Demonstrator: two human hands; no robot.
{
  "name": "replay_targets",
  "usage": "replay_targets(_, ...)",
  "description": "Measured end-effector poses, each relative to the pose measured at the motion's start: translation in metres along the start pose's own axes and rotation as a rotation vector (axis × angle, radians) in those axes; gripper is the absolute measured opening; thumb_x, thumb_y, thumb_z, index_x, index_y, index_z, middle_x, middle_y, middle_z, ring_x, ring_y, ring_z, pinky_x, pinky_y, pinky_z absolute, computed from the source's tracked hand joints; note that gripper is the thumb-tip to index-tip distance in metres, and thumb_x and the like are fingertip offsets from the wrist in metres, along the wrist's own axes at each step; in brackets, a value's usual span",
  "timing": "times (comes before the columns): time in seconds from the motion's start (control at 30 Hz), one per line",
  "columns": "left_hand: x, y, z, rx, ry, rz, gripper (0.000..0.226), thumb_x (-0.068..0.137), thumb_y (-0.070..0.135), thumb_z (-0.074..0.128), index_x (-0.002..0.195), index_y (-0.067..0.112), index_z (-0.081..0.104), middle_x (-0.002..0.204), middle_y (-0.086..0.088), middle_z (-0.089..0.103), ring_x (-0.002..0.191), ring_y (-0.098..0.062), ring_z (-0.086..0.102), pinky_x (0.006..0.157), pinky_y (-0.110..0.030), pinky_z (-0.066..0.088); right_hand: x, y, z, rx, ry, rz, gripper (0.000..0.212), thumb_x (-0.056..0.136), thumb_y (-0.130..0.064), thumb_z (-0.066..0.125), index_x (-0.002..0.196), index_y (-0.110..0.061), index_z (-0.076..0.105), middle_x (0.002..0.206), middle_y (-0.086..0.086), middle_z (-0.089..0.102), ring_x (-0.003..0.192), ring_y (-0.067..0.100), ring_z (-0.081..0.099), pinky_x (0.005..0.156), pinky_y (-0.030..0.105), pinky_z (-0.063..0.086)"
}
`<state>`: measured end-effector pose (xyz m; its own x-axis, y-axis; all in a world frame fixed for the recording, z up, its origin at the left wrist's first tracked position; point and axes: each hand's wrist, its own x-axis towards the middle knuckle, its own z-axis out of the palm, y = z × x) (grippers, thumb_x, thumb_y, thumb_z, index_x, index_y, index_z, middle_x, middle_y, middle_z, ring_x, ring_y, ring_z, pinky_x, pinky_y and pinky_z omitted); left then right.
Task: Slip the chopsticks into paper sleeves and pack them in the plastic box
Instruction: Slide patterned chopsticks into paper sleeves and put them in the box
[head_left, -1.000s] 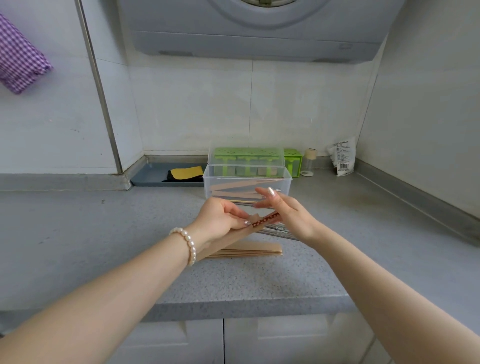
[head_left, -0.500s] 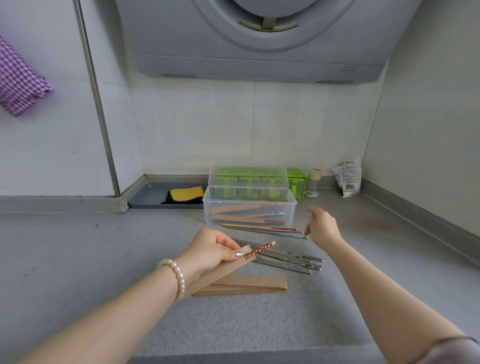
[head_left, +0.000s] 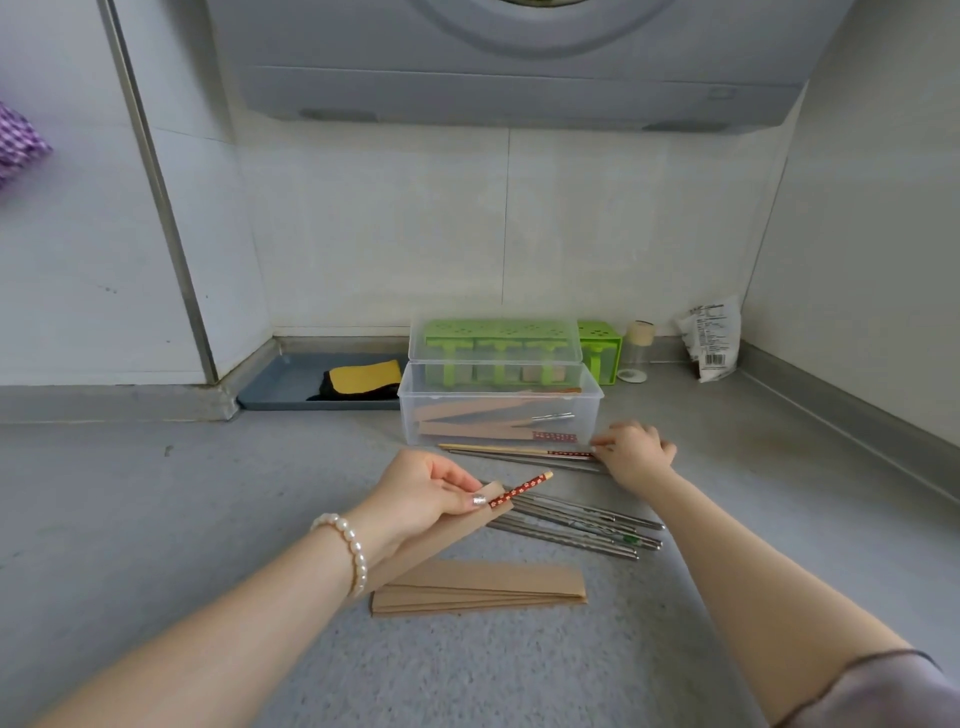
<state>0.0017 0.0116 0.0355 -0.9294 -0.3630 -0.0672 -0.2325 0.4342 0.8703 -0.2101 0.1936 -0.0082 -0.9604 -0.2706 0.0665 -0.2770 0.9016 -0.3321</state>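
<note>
Nearest on the grey countertop (head_left: 156, 519) lies a flat stack of brown paper sleeves (head_left: 478, 590), its long side running left to right. Just above it the left hand (head_left: 421, 496), a pearl bracelet (head_left: 345, 545) at its wrist, grips a single paper sleeve (head_left: 431, 540) with thumb and fingers curled round it. One red-patterned chopstick (head_left: 519, 488) sticks out of the sleeve's upper end, pointing up and to the right.

Beside that end, a bunch of metal chopsticks (head_left: 576, 525) lies slanted on the counter, tips toward the right. Farther back, a wooden chopstick with a red-patterned end (head_left: 514, 449) lies almost level, with a metal one right beside it, both just in front of the box. The right hand (head_left: 636, 452) rests over the right end of this pair, fingers curled down at the patterned tip; whether it actually pinches the stick cannot be told.

Behind them stands the clear plastic box (head_left: 498, 410), open, with several sleeved chopsticks lying inside at angles. Its lid (head_left: 493, 343) stands upright behind it. A green holder (head_left: 600, 348) shows through and past the lid. To the left sits a grey tray (head_left: 280, 384) with a yellow sponge (head_left: 363, 374); to the right, a small jar (head_left: 639, 348) and a white packet (head_left: 711, 338) stand near the wall.
</note>
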Motion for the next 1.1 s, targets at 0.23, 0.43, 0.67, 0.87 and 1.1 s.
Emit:
replay_targets(0.23, 0.000, -0.005, 0.000, -0.002, 0.002, -0.019, 0.013, 0.078, 0.008, 0.071, 0.076, 0.021, 0.070, 0.082, 0.002, 0.071, 0.081, -0.010, 0.064, 0.067, -0.019, 0.044, -0.001, 0.004, 0.001, -0.038, 0.107, -0.165, 0.017, 0.086, -0.038, 0.061, 0.096, -0.030, 0.072, 0.119, -0.001, 0.057, 0.117, 0.025, 0.037, 0.091, 0.037, 0.028)
replay_targets(0.43, -0.005, -0.006, -0.002, -0.006, 0.007, -0.025, 0.013, 0.077, 0.008, 0.072, 0.077, 0.021, 0.070, 0.083, 0.001, 0.072, 0.082, -0.012, 0.065, 0.069, -0.020, 0.046, -0.010, -0.001, -0.010, -0.108, -0.080, -0.210, 0.016, 0.086, -0.033, 0.062, 0.098, -0.024, 0.066, 0.119, 0.003, 0.053, 0.119, 0.026, 0.040, 0.099, 0.038, 0.031)
replay_targets(0.67, -0.020, -0.001, -0.007, -0.020, 0.015, -0.001, 0.011, 0.078, 0.009, 0.072, 0.078, 0.019, 0.070, 0.079, 0.001, 0.071, 0.078, -0.010, 0.063, 0.066, -0.019, 0.045, -0.060, -0.008, -0.055, 0.681, -0.037, -0.261, 0.015, 0.092, -0.012, 0.056, 0.078, -0.013, 0.063, 0.060, 0.001, 0.068, 0.035, 0.012, 0.051, 0.043, 0.021, 0.044)
replay_targets(0.87, -0.034, 0.003, -0.010, -0.017, 0.035, 0.006, 0.010, 0.077, 0.008, 0.072, 0.078, 0.018, 0.071, 0.085, -0.004, 0.071, 0.082, -0.014, 0.063, 0.071, -0.021, 0.047, -0.103, 0.008, -0.099, 1.547, -0.170, -0.224, 0.009, 0.053, -0.010, 0.074, 0.062, -0.009, 0.073, 0.057, 0.006, 0.066, 0.046, 0.011, 0.059, 0.049, 0.020, 0.051)
replay_targets(1.1, -0.048, 0.008, -0.011, -0.018, 0.013, 0.030, 0.016, 0.078, 0.008, 0.071, 0.073, 0.023, 0.070, 0.083, 0.000, 0.070, 0.087, -0.017, 0.063, 0.080, -0.029, 0.049, -0.114, 0.037, -0.113, 1.207, -0.039, -0.229, 0.025, 0.090, -0.005, 0.053, 0.065, -0.003, 0.056, 0.045, -0.001, 0.052, 0.044, 0.008, 0.043, 0.047, 0.014, 0.039)
